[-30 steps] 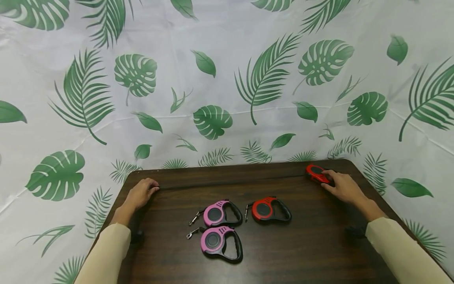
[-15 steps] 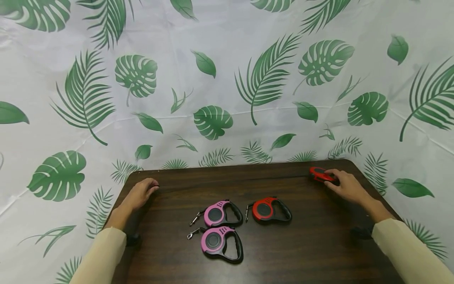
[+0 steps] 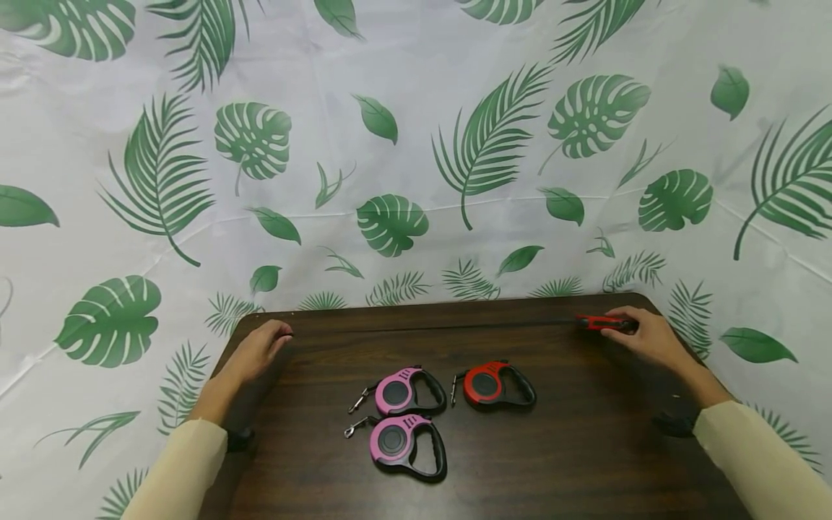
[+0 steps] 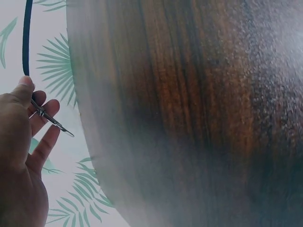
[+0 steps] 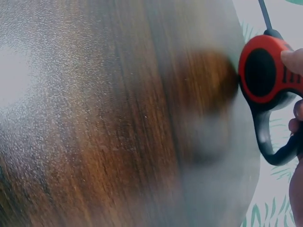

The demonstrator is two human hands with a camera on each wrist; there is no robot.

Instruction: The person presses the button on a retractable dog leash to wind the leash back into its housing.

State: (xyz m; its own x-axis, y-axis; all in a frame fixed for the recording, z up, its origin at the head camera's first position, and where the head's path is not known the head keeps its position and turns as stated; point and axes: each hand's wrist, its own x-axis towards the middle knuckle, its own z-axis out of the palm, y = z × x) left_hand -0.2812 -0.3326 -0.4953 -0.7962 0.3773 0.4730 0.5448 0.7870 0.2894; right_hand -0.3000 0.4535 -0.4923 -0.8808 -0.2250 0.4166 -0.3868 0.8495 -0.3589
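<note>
My right hand (image 3: 648,338) grips a red and black retractable dog leash (image 3: 591,323) by its handle near the far right corner, thumb on the red casing in the right wrist view. From its nozzle a thin black strap (image 3: 429,329) runs straight across to my left hand (image 3: 261,348) at the far left. There, thumb and fingers pinch the strap's end, with a metal clip (image 4: 49,118) hanging below the thumb in the left wrist view. Another red leash (image 3: 484,386) lies flat mid-table. To its left lie two pink leashes, an upper one (image 3: 393,393) and a lower one (image 3: 392,442).
The dark wood table (image 3: 559,462) has rounded far corners. Right behind it hangs a white cloth (image 3: 312,253) printed with green leaves. The leashes lying on the table have their own metal clips, pointing left or downward.
My right hand has moved a little to the right and turned its red leash from face-up to edge-on. The strap now shows as a thinner, darker line. My left hand stays nearly in place.
</note>
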